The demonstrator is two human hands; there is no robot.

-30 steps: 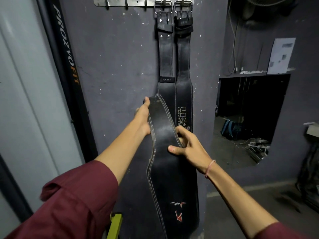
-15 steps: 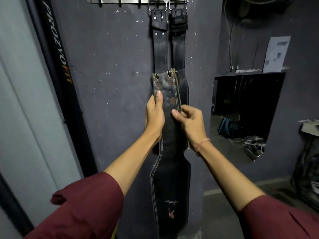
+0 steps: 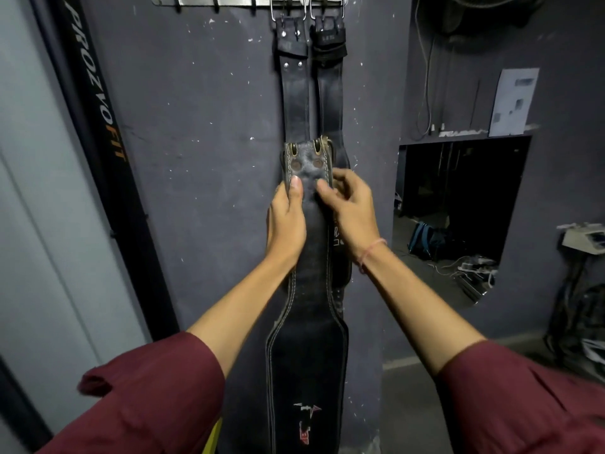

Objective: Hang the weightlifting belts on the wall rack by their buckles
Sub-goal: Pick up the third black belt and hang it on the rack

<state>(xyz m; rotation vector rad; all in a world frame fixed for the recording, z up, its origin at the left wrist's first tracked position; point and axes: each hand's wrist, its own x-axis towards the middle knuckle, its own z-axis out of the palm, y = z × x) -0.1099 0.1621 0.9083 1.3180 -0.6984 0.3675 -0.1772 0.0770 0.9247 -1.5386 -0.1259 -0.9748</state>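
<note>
Two arms in rolled maroon sleeves (image 3: pixel 157 398) are reaching forward and up from the bottom of the view, forearms bare. Between them a black leather belt (image 3: pixel 307 355) is hanging upright against the dark grey wall (image 3: pixel 203 132), its wide stitched part low, with a small red and white mark near the bottom, and its narrower end raised. The left hand (image 3: pixel 286 221) is wrapping the belt's left edge, thumb pressing flat on the front just under the two rivets. The right hand (image 3: pixel 352 211), with a thin pink band at the wrist, is closing on the right edge, its fingertips pinching the front face beside the left thumb. The belt's top end is showing two metal-edged slots.

Behind it, two more black belts (image 3: pixel 296 93) are hanging side by side, their silver buckles (image 3: pixel 288 8) hooked over pegs of a metal wall rack (image 3: pixel 212 0) at the top edge. To the right, a dark opening in the wall is showing a blue bag (image 3: pixel 422 239) on the floor.
</note>
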